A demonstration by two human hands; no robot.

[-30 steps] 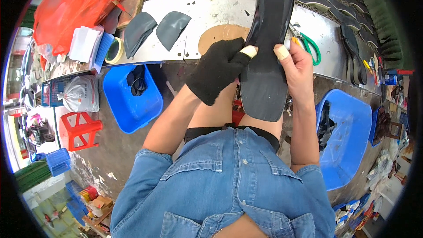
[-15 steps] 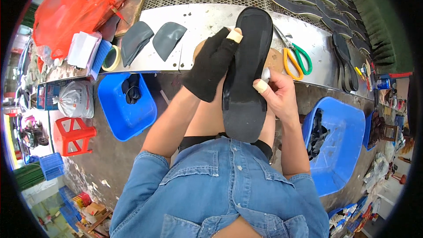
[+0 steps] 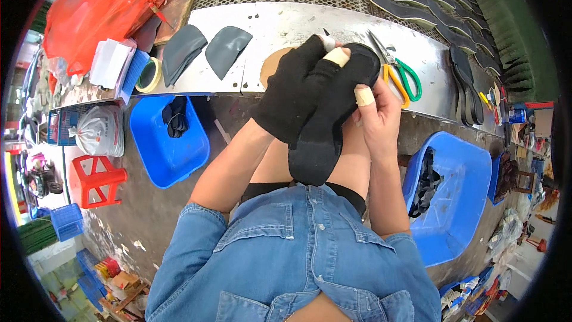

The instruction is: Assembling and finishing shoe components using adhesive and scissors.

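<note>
A black shoe sole (image 3: 319, 155) hangs over my lap, bent along its length with the far end curled toward me. My left hand (image 3: 292, 92), in a black fingerless glove with taped fingertips, is closed around its left side, the thumb pressing near the far end. Bare but for tape on the thumb, my right hand (image 3: 379, 119) pinches the right edge of that end. Its other fingers are partly hidden behind the sole. Scissors (image 3: 400, 71) with one yellow and one green handle lie on the metal bench just beyond my right hand.
Dark curved sheet pieces (image 3: 228, 52) lie on the metal bench (image 3: 286, 21), left of a tan round patch. Several soles (image 3: 411, 15) rest on mesh at the far right. Blue tubs (image 3: 199, 164) (image 3: 453, 220) stand on both sides; a red stool (image 3: 95, 182) is at left.
The sole has gone from lying nearly flat to bent, its far end drawn down toward me. My left hand has shifted toward that end, and my right hand has come up beside it.
</note>
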